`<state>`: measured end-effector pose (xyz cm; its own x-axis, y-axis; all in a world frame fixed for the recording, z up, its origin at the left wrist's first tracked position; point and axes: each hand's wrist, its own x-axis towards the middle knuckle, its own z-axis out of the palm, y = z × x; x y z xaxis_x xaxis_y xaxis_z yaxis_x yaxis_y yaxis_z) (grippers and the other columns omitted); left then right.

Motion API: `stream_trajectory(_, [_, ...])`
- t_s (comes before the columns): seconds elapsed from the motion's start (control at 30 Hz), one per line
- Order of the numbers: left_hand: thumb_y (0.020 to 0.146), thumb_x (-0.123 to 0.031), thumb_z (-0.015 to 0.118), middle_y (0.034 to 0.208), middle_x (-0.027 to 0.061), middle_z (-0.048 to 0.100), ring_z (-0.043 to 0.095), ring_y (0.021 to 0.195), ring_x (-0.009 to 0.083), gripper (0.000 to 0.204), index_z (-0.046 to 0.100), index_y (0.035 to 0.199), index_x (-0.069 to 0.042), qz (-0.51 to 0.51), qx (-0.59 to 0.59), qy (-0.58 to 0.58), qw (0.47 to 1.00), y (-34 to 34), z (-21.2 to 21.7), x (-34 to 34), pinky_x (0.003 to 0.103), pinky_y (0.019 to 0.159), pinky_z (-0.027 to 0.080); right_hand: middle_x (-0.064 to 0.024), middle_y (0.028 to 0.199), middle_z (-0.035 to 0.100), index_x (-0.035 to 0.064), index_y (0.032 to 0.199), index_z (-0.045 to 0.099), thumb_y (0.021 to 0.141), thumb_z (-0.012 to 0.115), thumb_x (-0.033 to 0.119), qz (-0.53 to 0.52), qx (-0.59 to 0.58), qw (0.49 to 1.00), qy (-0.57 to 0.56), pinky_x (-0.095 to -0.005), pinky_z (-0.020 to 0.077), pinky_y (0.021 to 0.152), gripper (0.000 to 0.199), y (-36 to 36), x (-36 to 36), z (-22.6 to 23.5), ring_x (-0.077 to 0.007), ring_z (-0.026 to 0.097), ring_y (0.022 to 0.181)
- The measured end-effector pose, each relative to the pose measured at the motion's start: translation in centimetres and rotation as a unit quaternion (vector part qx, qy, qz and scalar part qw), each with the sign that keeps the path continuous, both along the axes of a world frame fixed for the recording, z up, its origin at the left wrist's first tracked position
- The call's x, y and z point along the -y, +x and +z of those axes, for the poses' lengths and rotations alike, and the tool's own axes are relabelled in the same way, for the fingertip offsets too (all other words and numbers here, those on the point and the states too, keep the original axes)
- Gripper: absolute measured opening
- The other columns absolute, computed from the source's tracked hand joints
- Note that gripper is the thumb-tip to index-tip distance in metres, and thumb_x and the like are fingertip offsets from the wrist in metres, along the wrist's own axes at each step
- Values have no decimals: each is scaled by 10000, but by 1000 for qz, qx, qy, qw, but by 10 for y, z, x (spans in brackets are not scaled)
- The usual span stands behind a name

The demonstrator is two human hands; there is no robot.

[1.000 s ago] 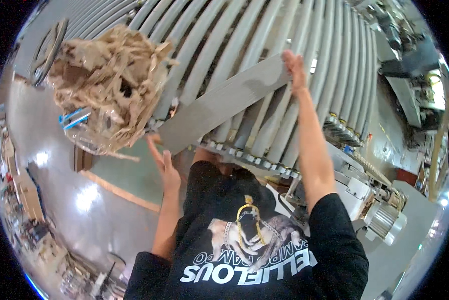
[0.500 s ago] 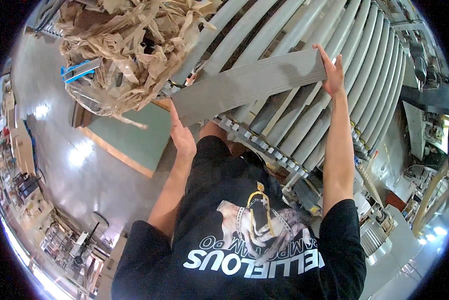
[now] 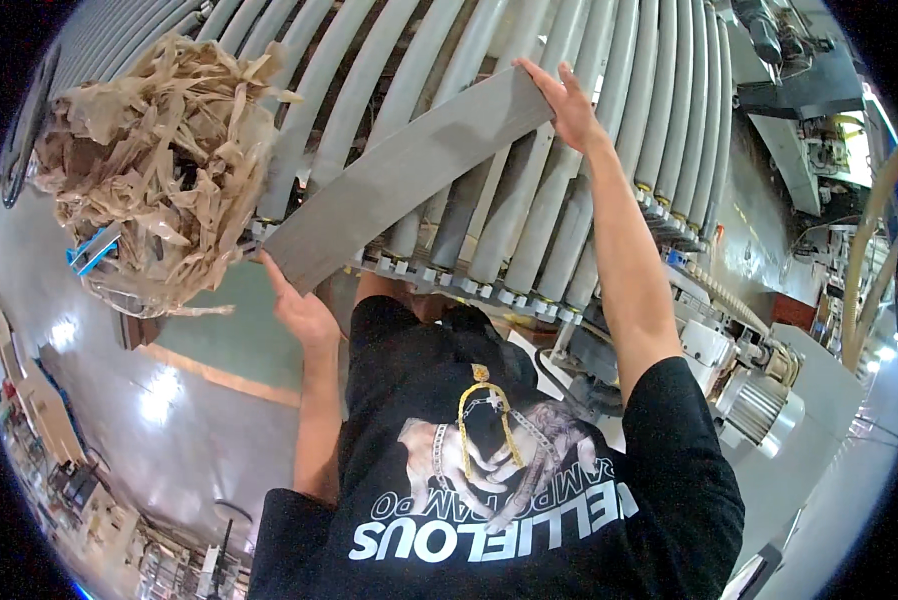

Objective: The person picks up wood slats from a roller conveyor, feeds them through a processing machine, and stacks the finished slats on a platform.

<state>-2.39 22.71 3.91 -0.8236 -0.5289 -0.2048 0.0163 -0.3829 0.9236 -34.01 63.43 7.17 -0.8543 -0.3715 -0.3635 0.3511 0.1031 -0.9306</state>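
A long flat grey board [image 3: 409, 170] is held up slantwise over the roller conveyor [image 3: 469, 60], its far right end higher in the picture than its near left end. My left hand [image 3: 304, 312] grips the lower left end, with a finger along the edge and the rest of the grip partly hidden. At the upper right end my right hand [image 3: 569, 105] clasps the board, palm against the short edge and fingers pointing up. The underside of the board does not show.
A heap of crumpled brown plastic film [image 3: 169, 170] lies left of the board, with a blue-edged cutter-like tool [image 3: 94, 250] on it. A green panel with a wooden edge [image 3: 234, 340] is below the heap. Machinery with a ribbed silver motor [image 3: 759, 410] stands at right.
The board has tilted more steeply, its left end now lower than before. Both hands keep hold of it. The view has turned, so the conveyor and film heap sit further left.
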Motion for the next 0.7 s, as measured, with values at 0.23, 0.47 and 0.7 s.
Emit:
stream_trajectory(0.23, [1005, -507, 429, 1790, 182, 222, 228, 1643, 320, 914, 179, 1741, -24, -12, -2, -47, 999, 2, -3, 1, 470, 1344, 142, -66, 1758, 355, 125, 1704, 381, 1023, 331, 817, -9, 0, 1000, 26, -431, 112, 1332, 971, -1, -1, -1, -264, 267, 1629])
stream_trajectory(0.47, [1109, -411, 433, 1725, 198, 345, 340, 1587, 320, 761, 242, 1701, 29, 63, 50, -186, 979, 20, -12, 20, 475, 1319, 236, -146, 1737, 379, 133, 1685, 386, 873, 777, 693, 161, -479, 788, 351, -491, 203, 1348, 1061, -9, 65, 55, -321, 311, 1624])
stream_trajectory(0.7, [1169, -318, 445, 1508, 182, 570, 594, 1327, 301, 578, 365, 1632, 20, 53, 138, -208, 967, 77, -5, 42, 458, 1174, 457, -111, 1736, 379, 38, 1699, 267, 642, 925, 674, 476, -480, 551, 490, -553, 149, 1362, 1399, 66, 177, 60, -285, 326, 1619])
